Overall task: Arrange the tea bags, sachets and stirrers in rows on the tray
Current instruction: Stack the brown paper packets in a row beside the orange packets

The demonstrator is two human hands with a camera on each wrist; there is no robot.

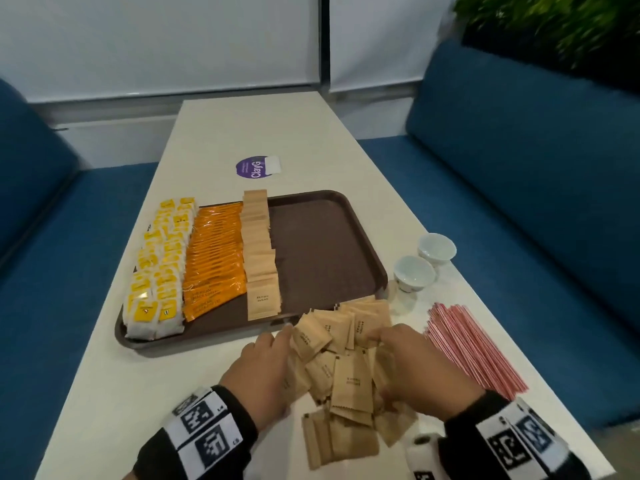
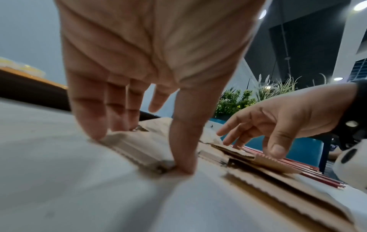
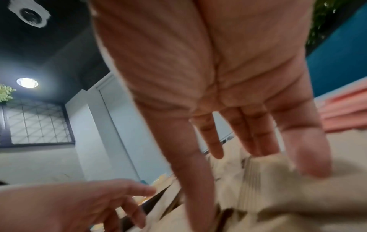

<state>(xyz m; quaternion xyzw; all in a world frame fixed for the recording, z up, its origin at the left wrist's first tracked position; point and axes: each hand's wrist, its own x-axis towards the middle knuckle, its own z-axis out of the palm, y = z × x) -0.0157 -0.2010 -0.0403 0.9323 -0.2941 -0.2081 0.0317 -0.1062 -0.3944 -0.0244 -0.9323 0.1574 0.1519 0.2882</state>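
Observation:
A brown tray (image 1: 318, 244) holds a row of yellow tea bags (image 1: 156, 268), a row of orange sachets (image 1: 214, 258) and a row of brown sugar sachets (image 1: 259, 251); its right half is bare. A loose pile of brown sugar sachets (image 1: 346, 375) lies on the table just in front of the tray. My left hand (image 1: 273, 344) touches the pile's left side with straight fingers, thumb tip down beside a small stack (image 2: 139, 146). My right hand (image 1: 384, 362) rests spread over the pile's right side (image 3: 268, 188). Pink stirrers (image 1: 471, 348) lie in a bundle right of the pile.
Two white cups (image 1: 414, 277) (image 1: 436, 247) stand right of the tray, near the table's right edge. A purple sticker (image 1: 252, 168) sits on the table beyond the tray. Blue benches (image 1: 519, 202) flank the narrow white table on both sides.

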